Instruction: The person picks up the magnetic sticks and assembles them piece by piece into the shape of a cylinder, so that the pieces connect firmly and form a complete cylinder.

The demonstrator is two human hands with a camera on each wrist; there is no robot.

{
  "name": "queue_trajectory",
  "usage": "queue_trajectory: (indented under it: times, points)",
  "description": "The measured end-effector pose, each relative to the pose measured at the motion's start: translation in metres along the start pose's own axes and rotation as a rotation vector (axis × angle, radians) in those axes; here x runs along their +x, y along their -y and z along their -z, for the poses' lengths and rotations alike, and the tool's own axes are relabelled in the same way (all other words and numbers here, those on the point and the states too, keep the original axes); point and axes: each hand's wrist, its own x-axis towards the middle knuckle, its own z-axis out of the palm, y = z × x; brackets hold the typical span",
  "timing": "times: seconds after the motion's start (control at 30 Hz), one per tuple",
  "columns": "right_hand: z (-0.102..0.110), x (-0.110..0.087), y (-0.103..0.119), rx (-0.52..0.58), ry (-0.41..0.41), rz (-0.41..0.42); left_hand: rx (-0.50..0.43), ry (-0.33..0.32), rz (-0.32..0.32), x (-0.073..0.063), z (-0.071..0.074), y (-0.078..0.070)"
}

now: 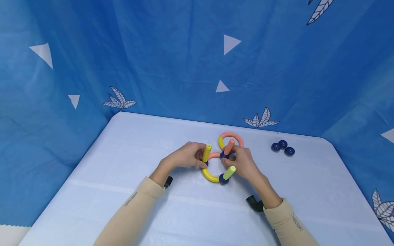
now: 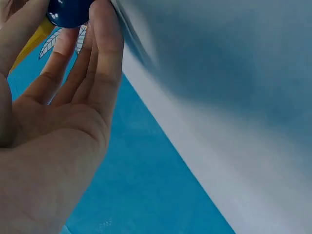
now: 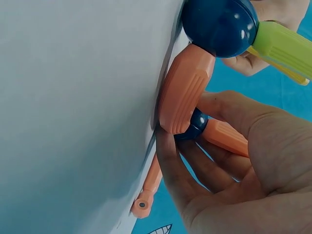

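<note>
Ring set at table middle, green rod stood on near ball. Left ball pinched by left hand, far ball by right hand. Assembly step judged in hand; next move seemingly calls for both gripped balls to be steadied, aligned.

My left wrist view's top edge crops a blue ball, upper left. Head view, right of centre: the right hand partly hides the far ring; I can't say whether it closes.
</note>
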Motion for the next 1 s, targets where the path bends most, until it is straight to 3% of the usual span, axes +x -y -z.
queue_trajectory:
  times: [0.37, 0.6, 0.67, 0.77, 0.93, 1.0]
  points:
    - [0.0, -0.002, 0.003, -0.037, 0.029, 0.025, 0.015, -0.134, 0.061, 0.0, 0.002, 0.011]
    - [0.026, -0.003, 0.0, -0.019, 0.159, 0.029, 0.0, -0.145, 0.087, 0.002, 0.002, 0.014]
    - [0.036, -0.004, -0.004, -0.031, 0.153, 0.033, 0.002, -0.141, 0.088, 0.003, 0.001, 0.013]
    - [0.048, -0.004, -0.013, -0.058, 0.042, 0.014, -0.002, -0.137, 0.093, 0.004, 0.001, 0.012]
    - [0.06, -0.003, -0.031, -0.167, -0.32, -0.102, -0.008, -0.134, 0.092, 0.004, 0.001, 0.012]
    - [0.063, -0.002, -0.039, -0.233, -0.393, -0.174, -0.009, -0.133, 0.088, 0.003, 0.001, 0.012]
